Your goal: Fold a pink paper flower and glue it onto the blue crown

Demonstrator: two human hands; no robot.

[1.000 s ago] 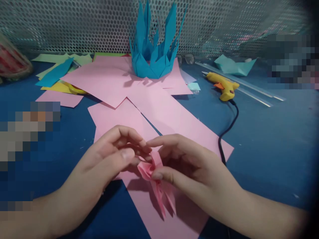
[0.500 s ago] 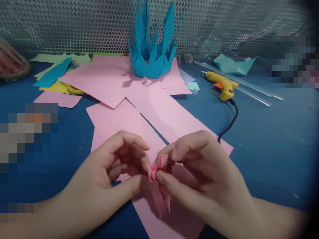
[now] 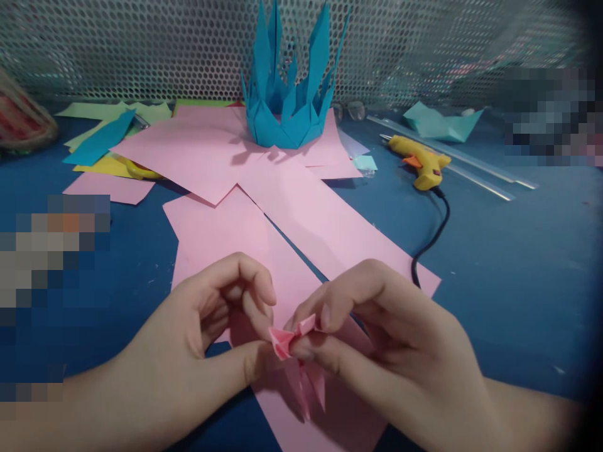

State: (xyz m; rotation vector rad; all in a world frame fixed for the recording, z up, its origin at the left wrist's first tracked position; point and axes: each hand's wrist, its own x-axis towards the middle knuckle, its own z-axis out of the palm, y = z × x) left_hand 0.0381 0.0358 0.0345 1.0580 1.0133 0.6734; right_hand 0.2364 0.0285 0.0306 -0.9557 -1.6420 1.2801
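A small folded pink paper piece (image 3: 294,351) is held low in the middle of the head view, its pointed ends hanging down. My left hand (image 3: 207,339) pinches its left side between thumb and fingers. My right hand (image 3: 377,339) pinches its top right with thumb and forefinger. Both hands hover just above long pink paper sheets (image 3: 264,232) that lie on the blue table (image 3: 494,263).
A tall blue folded paper crown (image 3: 289,94) stands at the back centre. A yellow glue gun (image 3: 419,164) with a black cord and clear glue sticks (image 3: 475,169) lie back right. Coloured paper scraps (image 3: 106,135) are back left. A mesh wall (image 3: 164,44) closes the far side.
Both hands have drawn nearer and lower with the pink piece. My right fingers, stretched out a second ago, have curled into a pinch on its top. The piece has been turned slightly.
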